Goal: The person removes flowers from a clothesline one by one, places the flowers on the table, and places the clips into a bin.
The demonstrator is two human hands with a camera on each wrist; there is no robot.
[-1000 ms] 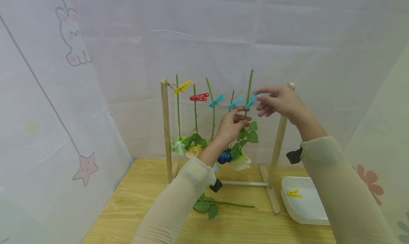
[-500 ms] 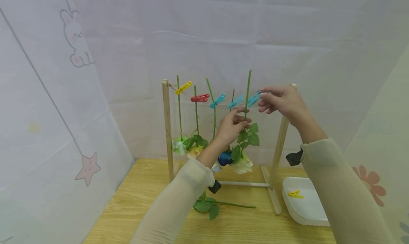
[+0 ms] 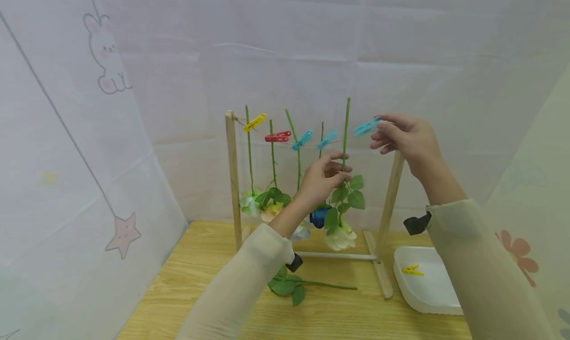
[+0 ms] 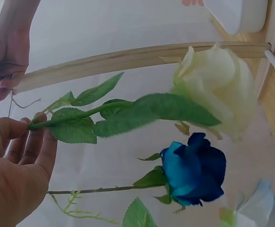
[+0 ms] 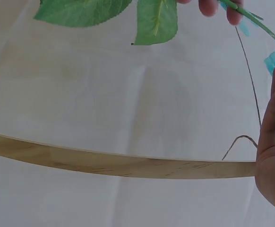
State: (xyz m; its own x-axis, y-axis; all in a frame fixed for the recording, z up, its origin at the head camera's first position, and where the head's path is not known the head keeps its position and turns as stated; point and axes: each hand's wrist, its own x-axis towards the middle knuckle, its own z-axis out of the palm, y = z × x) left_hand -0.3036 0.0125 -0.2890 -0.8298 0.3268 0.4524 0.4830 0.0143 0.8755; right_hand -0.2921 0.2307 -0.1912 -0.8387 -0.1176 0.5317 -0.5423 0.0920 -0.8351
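Observation:
My left hand [image 3: 318, 179] pinches the green stem [image 3: 346, 122] of a cream-white artificial rose [image 3: 340, 238], which hangs head down. In the left wrist view thumb and fingertips meet on that stem, just above the leaves [image 4: 161, 109]. To the right, my right hand [image 3: 411, 139] pinches a light blue clothespin [image 3: 367, 126] by its handle end. This clothespin is apart from the stem and from the string [image 5: 252, 78]. A dark blue rose [image 4: 192, 170] hangs beside the white one, its stem under another light blue clothespin [image 3: 327, 139].
A wooden frame [image 3: 231, 176] carries the string. Further left, more roses hang by yellow [image 3: 255, 122], red [image 3: 278, 136] and blue clothespins [image 3: 303, 140]. A leafy stem [image 3: 329, 284] lies on the table [image 3: 178, 285]. A white tray [image 3: 429, 290] at right holds a yellow clothespin [image 3: 412, 270].
My right hand has drawn the light blue clothespin away from the stem, right and slightly up. The white rose has sunk a little in my left hand.

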